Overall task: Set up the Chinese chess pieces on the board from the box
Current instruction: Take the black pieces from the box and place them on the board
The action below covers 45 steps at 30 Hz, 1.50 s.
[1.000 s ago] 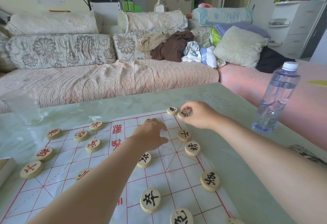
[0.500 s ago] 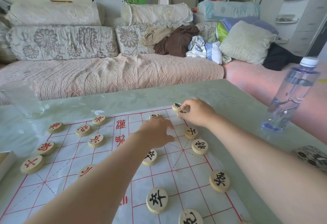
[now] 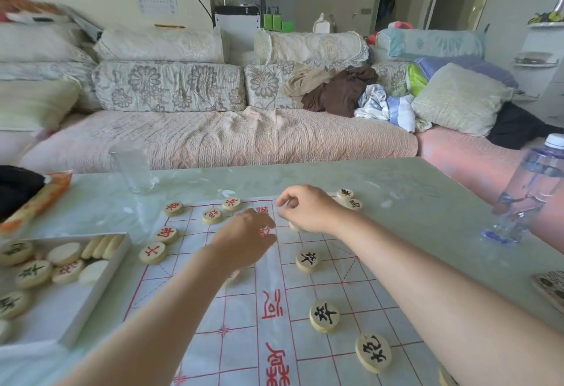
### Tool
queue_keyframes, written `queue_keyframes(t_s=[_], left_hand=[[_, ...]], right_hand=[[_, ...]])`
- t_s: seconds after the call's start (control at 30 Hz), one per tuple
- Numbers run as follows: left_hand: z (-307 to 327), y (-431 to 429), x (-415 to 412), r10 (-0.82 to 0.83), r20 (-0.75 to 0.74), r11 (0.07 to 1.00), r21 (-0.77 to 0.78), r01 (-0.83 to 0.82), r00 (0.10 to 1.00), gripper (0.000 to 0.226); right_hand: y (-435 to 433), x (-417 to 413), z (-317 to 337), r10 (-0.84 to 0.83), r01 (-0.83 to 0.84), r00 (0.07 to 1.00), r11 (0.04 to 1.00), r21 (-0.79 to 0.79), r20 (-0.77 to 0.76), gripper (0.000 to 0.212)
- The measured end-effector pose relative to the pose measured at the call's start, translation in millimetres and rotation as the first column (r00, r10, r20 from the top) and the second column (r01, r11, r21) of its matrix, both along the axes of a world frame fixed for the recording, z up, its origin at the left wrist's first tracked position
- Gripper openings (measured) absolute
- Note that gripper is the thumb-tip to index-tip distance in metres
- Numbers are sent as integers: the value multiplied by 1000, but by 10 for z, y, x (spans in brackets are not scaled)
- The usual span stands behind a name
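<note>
Both hands crowd the board [image 3: 244, 318] mid-frame, the right hand [image 3: 308, 208] with fingers curled, the left hand [image 3: 244, 239] bent down, grasp unclear on either, so the left forearm [image 3: 171, 309] could drag the thin board and shift set pieces [image 3: 324, 315], with more waiting in the box [image 3: 100, 285] at lower left.

A white paper board [image 3: 308, 352] with a red grid lies flat, carrying face-up round wooden red-lettered pieces [image 3: 152, 253] far left and black-lettered pieces [image 3: 324, 315] right, with more in the open white box [image 3: 97, 294] at left.
</note>
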State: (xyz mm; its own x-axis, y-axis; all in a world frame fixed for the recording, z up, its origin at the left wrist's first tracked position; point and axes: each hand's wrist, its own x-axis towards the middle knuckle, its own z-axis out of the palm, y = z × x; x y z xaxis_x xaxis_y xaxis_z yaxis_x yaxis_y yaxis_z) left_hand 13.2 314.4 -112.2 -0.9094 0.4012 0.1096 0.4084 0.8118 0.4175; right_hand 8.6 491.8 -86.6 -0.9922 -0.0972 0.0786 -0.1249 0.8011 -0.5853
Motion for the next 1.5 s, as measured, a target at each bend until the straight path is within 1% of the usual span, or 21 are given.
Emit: queue_keyframes(t_s=[0.13, 0.27, 0.37, 0.47, 0.57, 0.67, 0.8, 0.87, 0.93, 1.03, 1.1, 1.13, 1.17, 1.2, 1.27, 1.33, 1.4, 1.47, 1.5], left_hand=[[105, -722, 173, 112, 25, 993, 39, -113, 993, 29], [143, -1506, 341, 249, 49, 965, 75, -252, 967, 31], [115, -2062, 495, 346, 34, 932, 106, -347, 938, 30], [48, -2562, 621, 408, -2, 905, 136, -404, 913, 29], [-127, -2987, 765, 513, -44, 846, 197, -496, 857, 27], [-274, -3275, 890, 568, -85, 816, 188, -547, 818, 28], [-271, -3565, 923, 595, -134, 801, 187, -569, 793, 41], [-285, -3716, 926, 613, -120, 789, 142, -598, 781, 41], [-310, -3844, 917, 605, -82, 795, 115, -595, 792, 41], [-298, -3931, 893, 594, -10, 791, 186, -582, 804, 43], [-284, -3968, 871, 601, 28, 773, 235, -590, 799, 47], [-286, -3988, 860, 604, 36, 767, 247, -592, 796, 47], [-283, -4007, 853, 606, 42, 762, 254, -595, 794, 48], [-276, -4027, 843, 609, 47, 756, 266, -598, 792, 47], [-227, -4048, 827, 615, 70, 736, 308, -604, 785, 44], [-163, -4040, 815, 631, 103, 696, 364, -619, 769, 39], [-113, -4030, 798, 634, 188, 612, 471, -635, 750, 37], [-103, -4042, 780, 607, 297, 487, 594, -641, 737, 37], [-103, -4060, 778, 599, 331, 443, 622, -646, 729, 38]], right_hand=[[-667, 121, -23, 108, -108, 994, 994, 21, 32, 21], [-1363, 222, 16, 200, -200, 979, 980, 12, 26, 20], [-1879, 287, 49, 272, -272, 962, 962, 22, 12, 22], [-2356, 317, 81, 330, -331, 944, 942, 50, 18, 23], [-2797, 314, 74, 386, -387, 922, 919, 72, 19, 23], [-3193, 306, 31, 437, -439, 898, 893, 102, 43, 29], [-3685, 289, -107, 523, -521, 851, 827, 210, 49, 38], [-3903, 254, -182, 568, -559, 822, 790, 253, 44, 43], [-4075, 196, -234, 594, -576, 802, 746, 335, 55, 48], [-4242, 99, -302, 626, -574, 776, 649, 499, 78, 51], [-4309, 41, -330, 638, -571, 764, 595, 565, 100, 47], [-4328, 21, -345, 644, -572, 759, 583, 577, 102, 45], [-4339, 14, -345, 644, -570, 759, 589, 573, 94, 44], [-4339, 4, -334, 644, -569, 762, 615, 546, 70, 45], [-4339, 7, -267, 625, -568, 781, 708, 420, 3, 52], [-4343, 20, -186, 615, -571, 787, 758, 314, -53, 61], [-4370, 44, -118, 623, -588, 779, 766, 259, -74, 68], [-4401, 86, -80, 632, -613, 770, 771, 175, -88, 70], [-4416, 114, -68, 629, -616, 771, 776, 136, -98, 72]])
